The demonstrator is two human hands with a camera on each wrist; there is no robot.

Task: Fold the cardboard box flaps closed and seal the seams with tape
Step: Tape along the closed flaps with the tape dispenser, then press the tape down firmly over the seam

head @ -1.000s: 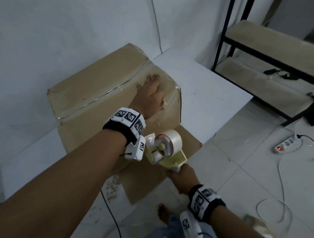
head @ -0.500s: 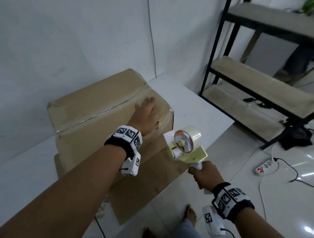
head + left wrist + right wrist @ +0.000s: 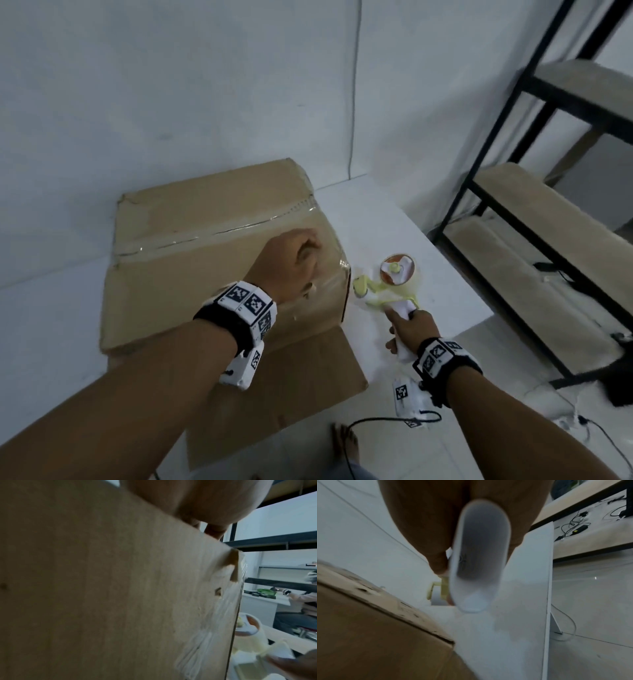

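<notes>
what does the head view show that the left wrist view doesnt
Only the head view shows the taped top seam of the cardboard box, the loose flap lying in front, and the right hand gripping the tape dispenser by its handle on the white table.

Only the left wrist view shows the torn corner close up and a seated person far behind.

Both show the left hand on the box, wrinkled tape and the dispenser.

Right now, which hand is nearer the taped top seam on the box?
Left. The left hand rests on the cardboard box beside the seam; the right hand grips the tape dispenser off the box.
</notes>
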